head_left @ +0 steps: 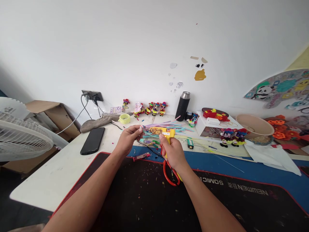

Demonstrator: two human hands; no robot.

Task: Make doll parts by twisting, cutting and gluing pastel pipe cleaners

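My right hand [172, 151] is wrapped round a yellow hot glue gun [169, 132], its brown-stained front end pointing left. Just past that tip, my left hand [131, 137] pinches a small bluish-pink piece [143, 128] too small to name. Red-handled scissors [172, 180] lie on the black desk mat below my right hand, their blades hidden. A black cord [149, 148] runs beneath my hands. Behind the glue gun lie several pastel pipe cleaners [180, 126]. A pink packet [141, 157] rests on the mat's far edge.
A black phone [92, 141], a roll of tape [125, 119] and a fan [21, 135] are at left. Several fuzzy figures [156, 109] and a black thermos [183, 106] stand along the wall. At right are a white box [210, 129], a bowl [253, 125] and a green lighter [190, 143].
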